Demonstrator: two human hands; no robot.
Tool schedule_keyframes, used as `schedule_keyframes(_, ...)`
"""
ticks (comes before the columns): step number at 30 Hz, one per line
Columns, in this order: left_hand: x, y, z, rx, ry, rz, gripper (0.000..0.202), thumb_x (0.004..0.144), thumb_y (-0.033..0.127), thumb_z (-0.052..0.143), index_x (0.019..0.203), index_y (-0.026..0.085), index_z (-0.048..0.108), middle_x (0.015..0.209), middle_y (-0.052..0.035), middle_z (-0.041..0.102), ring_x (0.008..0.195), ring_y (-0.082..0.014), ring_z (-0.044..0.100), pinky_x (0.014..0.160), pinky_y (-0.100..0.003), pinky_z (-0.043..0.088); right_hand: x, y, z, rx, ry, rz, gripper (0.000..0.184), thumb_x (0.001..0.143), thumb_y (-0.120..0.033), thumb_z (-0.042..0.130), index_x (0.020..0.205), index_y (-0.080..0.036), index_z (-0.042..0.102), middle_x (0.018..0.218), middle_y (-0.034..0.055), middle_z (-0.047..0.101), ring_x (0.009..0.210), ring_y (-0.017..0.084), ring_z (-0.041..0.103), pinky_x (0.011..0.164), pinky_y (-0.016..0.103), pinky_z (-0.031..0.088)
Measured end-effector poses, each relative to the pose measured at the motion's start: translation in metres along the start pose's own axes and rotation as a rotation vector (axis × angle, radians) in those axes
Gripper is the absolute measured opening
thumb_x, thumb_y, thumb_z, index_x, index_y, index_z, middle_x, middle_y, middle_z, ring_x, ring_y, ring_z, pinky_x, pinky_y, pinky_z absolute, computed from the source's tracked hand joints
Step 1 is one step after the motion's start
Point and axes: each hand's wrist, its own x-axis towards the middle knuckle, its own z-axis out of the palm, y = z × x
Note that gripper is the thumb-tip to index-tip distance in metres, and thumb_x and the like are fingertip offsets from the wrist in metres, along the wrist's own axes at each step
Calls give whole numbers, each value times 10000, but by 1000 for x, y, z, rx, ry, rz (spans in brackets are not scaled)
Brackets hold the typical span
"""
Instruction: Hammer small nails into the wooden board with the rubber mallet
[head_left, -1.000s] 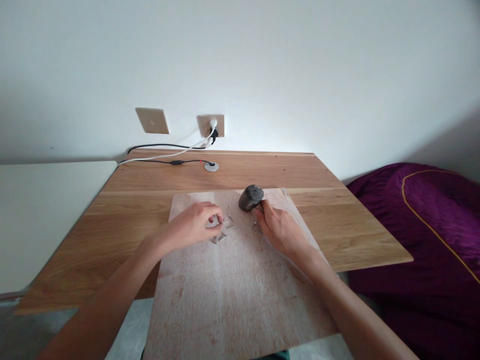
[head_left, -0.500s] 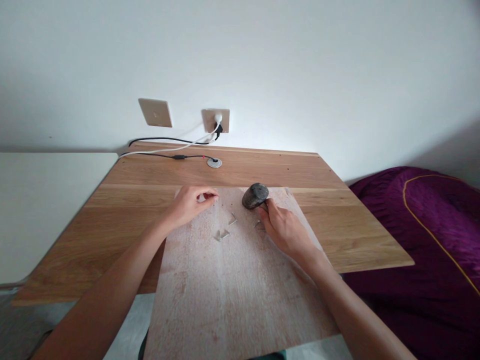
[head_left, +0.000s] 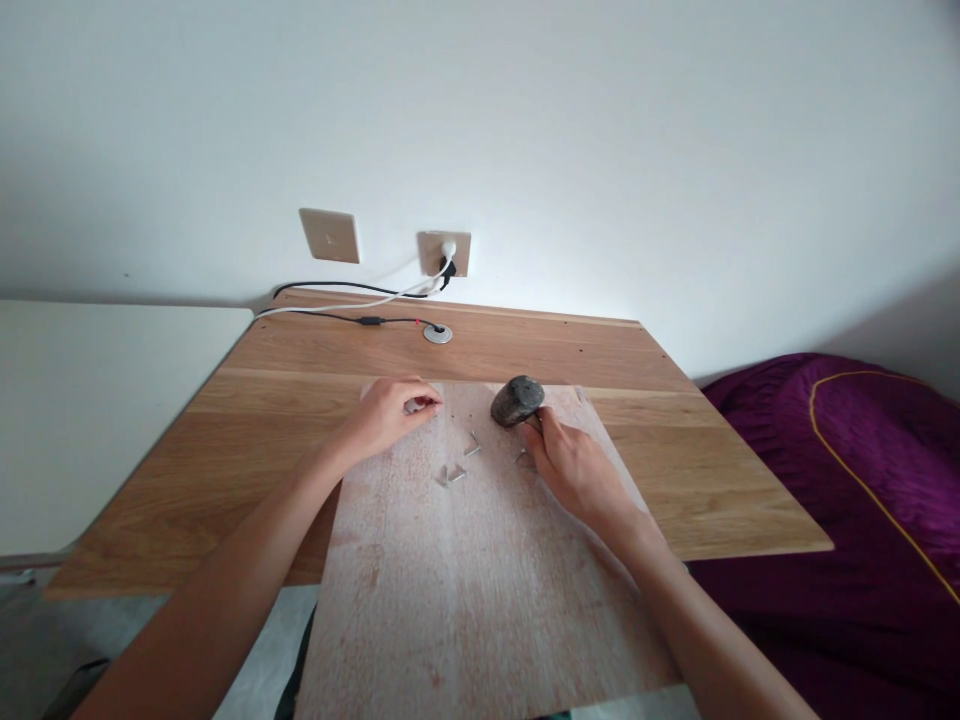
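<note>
My left hand (head_left: 394,415) is over the far left part of a pale, worn wooden board (head_left: 450,570). Its thumb and forefinger are pinched together just above the wood; whatever they grip is too small to make out. In my right hand (head_left: 577,465) is a mallet (head_left: 517,400) with a thick, dark, scuffed head. I grip it close to the head, which is over the board's far right part. Between the hands several loose nails (head_left: 459,474) lie scattered, with one more nail (head_left: 522,455) beside my right fingers. Small dark dots mark the board near my left fingertips.
Under the board is a wooden desk (head_left: 735,490) against a white wall. Cables (head_left: 330,314) run along its back to a wall socket (head_left: 459,240) and a round grommet (head_left: 438,334). A white surface (head_left: 112,420) adjoins on the left; purple fabric (head_left: 885,450) lies right.
The camera has turned slightly, so the scene sits a little lower and farther right. Both hands keep nearly the same places over the board, the left pinched and the right on the mallet.
</note>
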Motion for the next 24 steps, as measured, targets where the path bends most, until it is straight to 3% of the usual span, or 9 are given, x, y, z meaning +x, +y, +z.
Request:
schedule_keyframes(13, 0, 1, 2, 4, -24, 75, 159, 881, 88, 683, 945, 203, 771, 925, -15, 778, 786, -148, 701, 769, -280, 542, 0, 6, 6, -31, 35, -29, 247, 1111, -327, 325, 1068, -186, 523, 864, 114, 761, 703, 243, 698, 595, 317, 290)
schedule_keyframes(24, -2, 3, 4, -108, -37, -55, 196, 829, 85, 674, 985, 193, 726, 897, -10, 769, 769, -132, 683, 749, -261, 556, -1, 2, 4, -46, 17, -3, 224, 1117, -319, 340, 1095, -182, 515, 911, 127, 776, 754, 263, 725, 596, 318, 301)
